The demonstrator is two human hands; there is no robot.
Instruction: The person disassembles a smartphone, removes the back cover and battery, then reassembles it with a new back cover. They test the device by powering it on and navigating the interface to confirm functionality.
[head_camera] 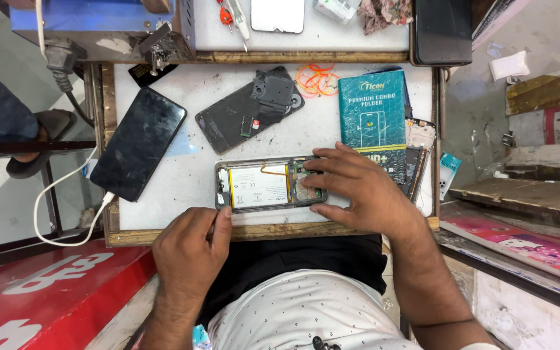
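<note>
An opened phone [260,186] lies face down on the white worktop [183,175], its pale battery and an orange flex cable showing. My right hand [358,191] rests over the phone's right end, fingers spread on the frame and holding it. At the phone's lower left corner, my left hand [189,249] is closed, thumb and fingers pinched together against the edge; whether it pinches a small tool is hidden.
A black phone [139,144] on a white charging cable lies at the left. A removed dark back cover [247,110] lies behind the opened phone. Orange rubber bands [317,79] and a teal box [372,113] sit at the right. Screwdrivers [231,16] lie on the upper shelf.
</note>
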